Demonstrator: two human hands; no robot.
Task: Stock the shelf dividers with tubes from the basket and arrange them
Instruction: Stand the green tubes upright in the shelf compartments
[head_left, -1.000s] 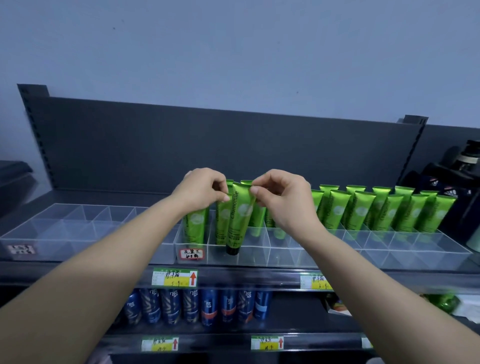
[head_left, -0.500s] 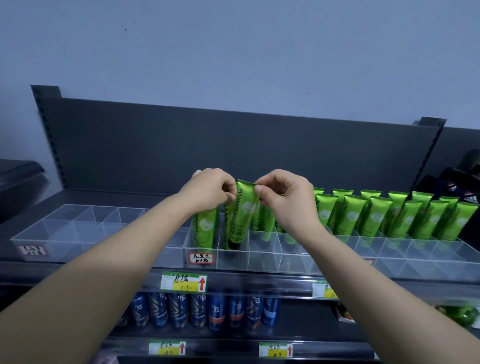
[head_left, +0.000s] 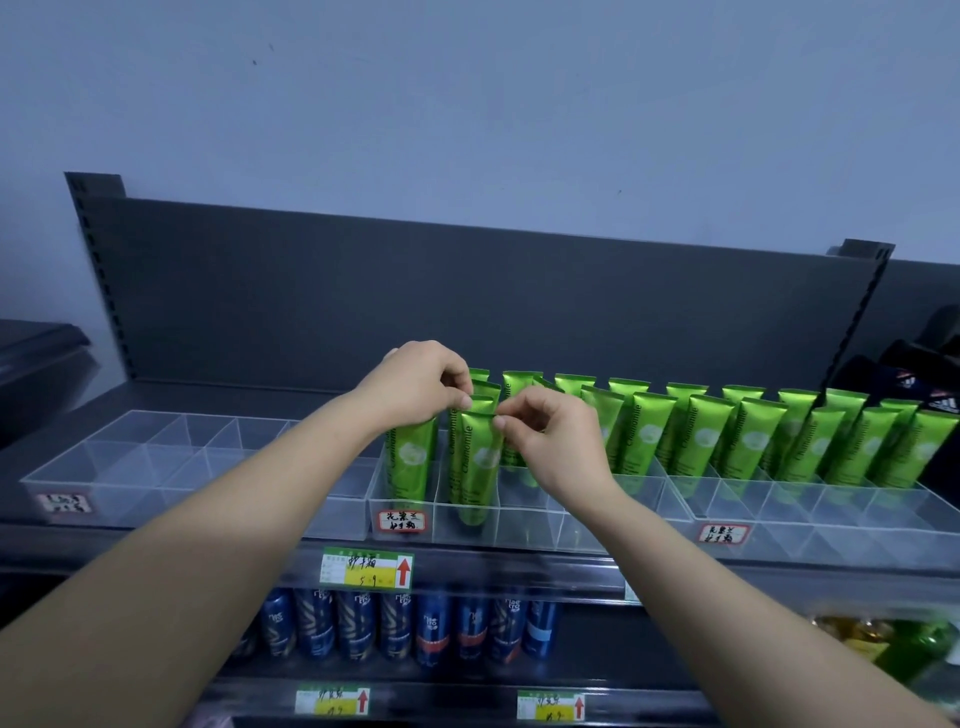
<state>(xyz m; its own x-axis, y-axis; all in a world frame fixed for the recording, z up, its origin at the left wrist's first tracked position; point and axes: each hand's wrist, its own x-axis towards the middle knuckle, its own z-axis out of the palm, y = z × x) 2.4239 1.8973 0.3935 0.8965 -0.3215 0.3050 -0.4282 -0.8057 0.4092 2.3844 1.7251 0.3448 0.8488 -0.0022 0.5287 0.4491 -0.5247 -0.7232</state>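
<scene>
The front tube (head_left: 478, 467) has dropped into its divider slot (head_left: 448, 531); left hand (head_left: 421, 387) and right hand (head_left: 550, 441) seemingly pinch its crimp. Seat it straight toward 6 o'clock.

One left hand (head_left: 415, 387) and one right hand (head_left: 550, 436). Three clear trays (head_left: 130, 483) sit on the shelf (head_left: 519, 566). About twenty tubes (head_left: 753, 441) stand on it; the hands hide some. Three labels (head_left: 402, 520) too. Under the shelf, at least eight cans (head_left: 434, 629).
</scene>
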